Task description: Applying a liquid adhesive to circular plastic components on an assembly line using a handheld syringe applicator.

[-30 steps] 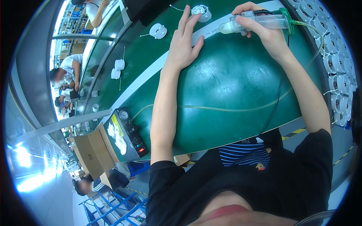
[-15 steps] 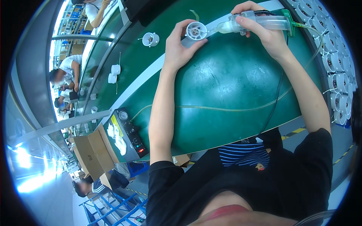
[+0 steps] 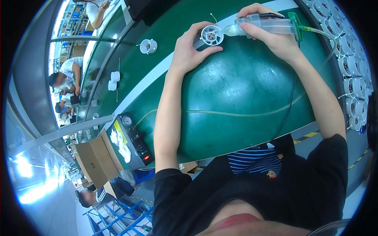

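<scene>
A round white fan housing [image 3: 212,36] with several blades and a metal centre faces up at the top middle. My left hand [image 3: 185,53] curves round its left side, index finger above and thumb below. A short pale wire [image 3: 213,17] sticks up behind the housing. My right hand [image 3: 275,41] is closed round a clear dispensing syringe [image 3: 277,26], which lies nearly level and points left. The syringe's cloudy front end [image 3: 233,30] is at the housing's right rim; whether they touch I cannot tell. A green cap [image 3: 295,26] closes its rear, joined to a clear hose [image 3: 319,30].
Another white housing [image 3: 148,46] and a stacked pair [image 3: 113,80] sit on the green belt to the left. Many more [image 3: 356,86] fill the right edge. A black control box [image 3: 136,141] with a gauge stands by my left forearm. The hose crosses the green table [image 3: 236,133].
The held housing has shifted slightly right and toward me, its face turned more upward. The syringe has moved left, up to its rim. The loose housings on the belt have slid left and nearer.
</scene>
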Available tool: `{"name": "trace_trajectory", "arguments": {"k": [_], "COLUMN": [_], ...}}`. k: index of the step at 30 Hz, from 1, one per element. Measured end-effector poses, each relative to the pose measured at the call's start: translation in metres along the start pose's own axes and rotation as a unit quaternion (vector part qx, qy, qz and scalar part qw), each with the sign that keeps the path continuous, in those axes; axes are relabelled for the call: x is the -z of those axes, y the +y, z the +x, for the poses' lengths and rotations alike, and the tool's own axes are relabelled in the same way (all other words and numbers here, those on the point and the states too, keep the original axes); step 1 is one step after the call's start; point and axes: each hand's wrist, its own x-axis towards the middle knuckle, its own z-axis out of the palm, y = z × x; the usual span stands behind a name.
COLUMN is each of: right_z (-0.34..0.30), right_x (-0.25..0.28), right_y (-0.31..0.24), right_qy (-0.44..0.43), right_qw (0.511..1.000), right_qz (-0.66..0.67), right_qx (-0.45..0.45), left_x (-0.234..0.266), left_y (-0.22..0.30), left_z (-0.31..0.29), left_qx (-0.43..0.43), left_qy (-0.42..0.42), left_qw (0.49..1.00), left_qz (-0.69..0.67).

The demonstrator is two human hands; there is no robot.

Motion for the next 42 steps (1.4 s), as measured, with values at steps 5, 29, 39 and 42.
{"name": "trace_trajectory", "arguments": {"k": [5,29,39,42], "right_z": [0.0,0.002,0.0,0.0], "right_x": [0.0,0.013,0.012,0.012], "right_y": [0.001,-0.01,-0.007,-0.011], "right_qy": [0.002,0.072,0.064,0.063], "right_qw": [1.0,0.994,0.998,0.998], "right_qz": [0.007,0.063,-0.019,-0.014], "right_qx": [-0.004,-0.053,-0.007,-0.015], "left_x": [0.0,-0.001,-0.004,-0.005], "left_y": [0.001,-0.036,-0.017,-0.016], "left_z": [0.001,0.002,0.002,0.002], "left_qx": [-0.001,-0.026,-0.056,-0.053], "left_qy": [0.002,0.289,0.074,0.077], "left_qw": [1.0,0.927,0.983,0.982], "left_qz": [0.0,0.237,0.159,0.166]}}
